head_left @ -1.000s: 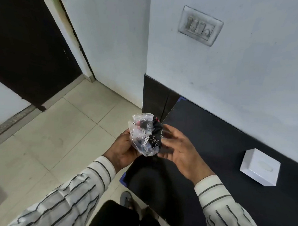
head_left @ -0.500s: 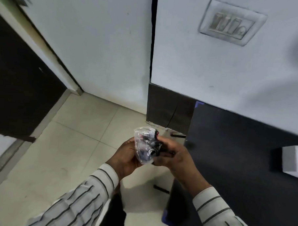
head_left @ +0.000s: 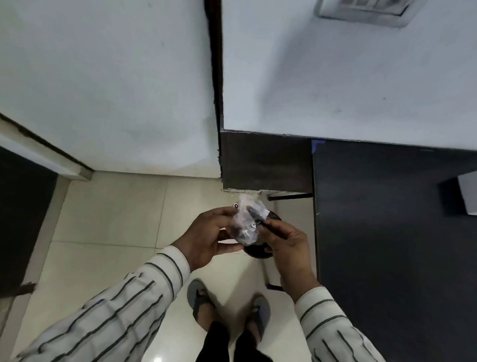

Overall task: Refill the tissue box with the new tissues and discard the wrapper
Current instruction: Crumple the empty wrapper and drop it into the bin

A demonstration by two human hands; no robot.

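Crumpled clear plastic with dark print, the wrapper point(head_left: 246, 222) sits bunched into a small wad between my 2 hands, held in the air in front of me above the floor. My left hand point(head_left: 210, 238) cups it from the left, fingers point(head_left: 222, 211) curled over its upper side and thumb beneath. My right hand point(head_left: 286, 237) meets it from the right, the fingertips pinching the wad's right edge. Both hands are closed on the same piece of plastic.

Directly below the wrapper, partly hidden by my hands, is a dark round object point(head_left: 257, 251) on the floor; I cannot tell what it is. Pale tiles point(head_left: 107, 210) cover the floor, and my 2 feet in grey sandals point(head_left: 199, 299) stand on them just below my hands. Striped sleeves point(head_left: 122, 307) cover both forearms.

To my right is the black worktop point(head_left: 392, 256), and at its far right edge a white box point(head_left: 476, 195) rests on it, cut off by the frame, well apart from my hands. Behind it rises a pale wall point(head_left: 345, 76) with a switch plate point(head_left: 365, 8) near the top. A dark doorway point(head_left: 9, 212) lies to the left.
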